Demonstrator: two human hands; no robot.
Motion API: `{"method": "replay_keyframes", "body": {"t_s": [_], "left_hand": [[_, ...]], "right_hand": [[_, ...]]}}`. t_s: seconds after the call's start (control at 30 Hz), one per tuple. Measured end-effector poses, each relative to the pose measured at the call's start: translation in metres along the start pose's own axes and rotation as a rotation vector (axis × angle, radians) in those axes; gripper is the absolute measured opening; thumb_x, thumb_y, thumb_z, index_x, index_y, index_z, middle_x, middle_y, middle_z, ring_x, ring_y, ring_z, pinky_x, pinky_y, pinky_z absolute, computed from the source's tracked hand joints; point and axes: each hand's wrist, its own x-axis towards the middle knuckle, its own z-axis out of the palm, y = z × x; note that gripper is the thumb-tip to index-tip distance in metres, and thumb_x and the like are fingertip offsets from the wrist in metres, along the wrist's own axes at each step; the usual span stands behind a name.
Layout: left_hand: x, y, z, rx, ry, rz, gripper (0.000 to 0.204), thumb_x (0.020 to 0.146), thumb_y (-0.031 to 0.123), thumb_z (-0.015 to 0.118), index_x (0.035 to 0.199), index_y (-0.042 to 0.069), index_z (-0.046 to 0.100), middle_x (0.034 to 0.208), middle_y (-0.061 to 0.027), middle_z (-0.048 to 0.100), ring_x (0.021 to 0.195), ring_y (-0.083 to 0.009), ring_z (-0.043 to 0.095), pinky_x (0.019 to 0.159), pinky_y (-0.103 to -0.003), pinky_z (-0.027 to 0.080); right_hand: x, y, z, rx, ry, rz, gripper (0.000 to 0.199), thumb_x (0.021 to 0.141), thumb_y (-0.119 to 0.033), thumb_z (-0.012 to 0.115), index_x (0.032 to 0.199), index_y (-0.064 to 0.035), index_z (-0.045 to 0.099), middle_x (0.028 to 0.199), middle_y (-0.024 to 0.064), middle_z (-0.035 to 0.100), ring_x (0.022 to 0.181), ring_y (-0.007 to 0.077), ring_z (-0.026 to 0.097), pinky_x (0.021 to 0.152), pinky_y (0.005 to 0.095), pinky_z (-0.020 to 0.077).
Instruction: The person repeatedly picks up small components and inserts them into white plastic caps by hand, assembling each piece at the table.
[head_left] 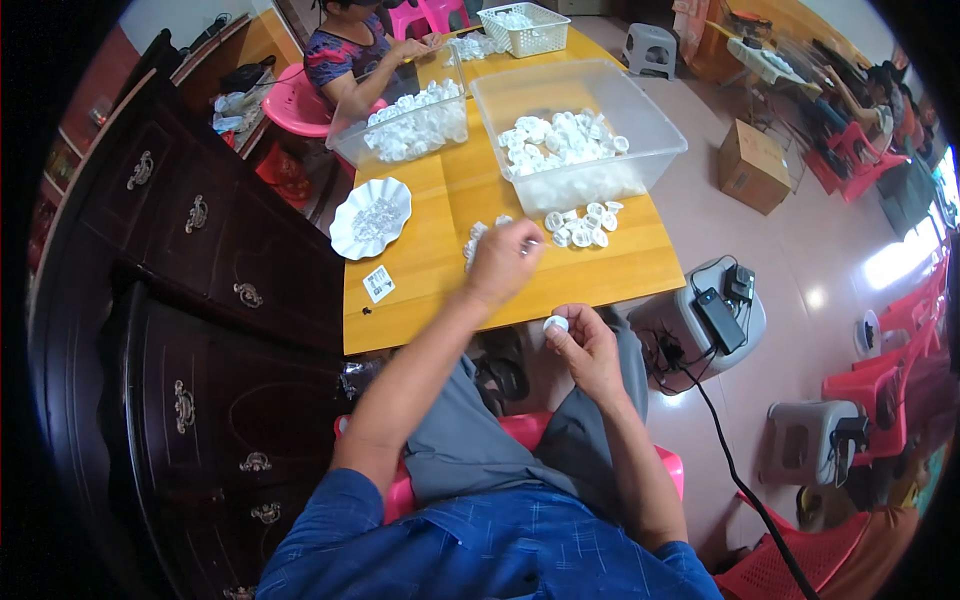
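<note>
My right hand is held below the front edge of the yellow wooden table, with a small round white cap pinched between its fingertips. My left hand reaches over the table with its fingers closed on something small and shiny beside a row of white caps. A loose pile of white caps lies just right of that hand. Behind the pile stands a clear plastic bin partly filled with more caps.
A white scalloped plate of tiny parts and a small printed slip lie at the table's left. A second clear bin, a white basket and another seated person are farther back. A dark cabinet stands left; stools and a cardboard box right.
</note>
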Motion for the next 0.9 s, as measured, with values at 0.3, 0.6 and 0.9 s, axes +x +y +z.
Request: {"method": "replay_keyframes", "body": {"t_s": [0.3,0.6,0.9], "left_hand": [[-0.011,-0.03,0.045,0.193,0.164,0.131,0.009,0.089,0.006,0.069,0.097,0.002,0.067,0.088,-0.0179,0.069,0.083,-0.0372,0.069,0.073,-0.045,0.055],[0.008,-0.054,0.02,0.315,0.041,0.19,0.013,0.088,0.008,0.071,0.099,0.002,0.068,0.093,-0.0178,0.069,0.085,-0.0389,0.067,0.077,-0.047,0.054],[0.003,-0.052,0.009,0.226,0.002,0.121,0.025,0.084,-0.002,0.068,0.108,0.0,0.072,0.1,-0.0186,0.072,0.087,-0.0343,0.071,0.081,-0.041,0.057]], "right_hand": [[0.002,-0.002,-0.001,0.057,0.017,-0.019,0.02,0.098,-0.01,0.072,0.113,0.0005,0.063,0.092,-0.0021,0.066,0.08,0.0033,0.059,0.073,0.0207,0.0511],[0.001,0.001,0.003,-0.008,-0.007,-0.007,0.02,0.098,-0.012,0.072,0.112,0.0002,0.065,0.088,-0.0029,0.066,0.076,0.0032,0.059,0.069,0.0209,0.0508],[0.0,0.009,0.006,0.009,-0.05,0.043,0.018,0.099,-0.013,0.07,0.112,-0.0002,0.065,0.084,-0.0021,0.064,0.075,0.0044,0.059,0.067,0.0221,0.0488]]}}
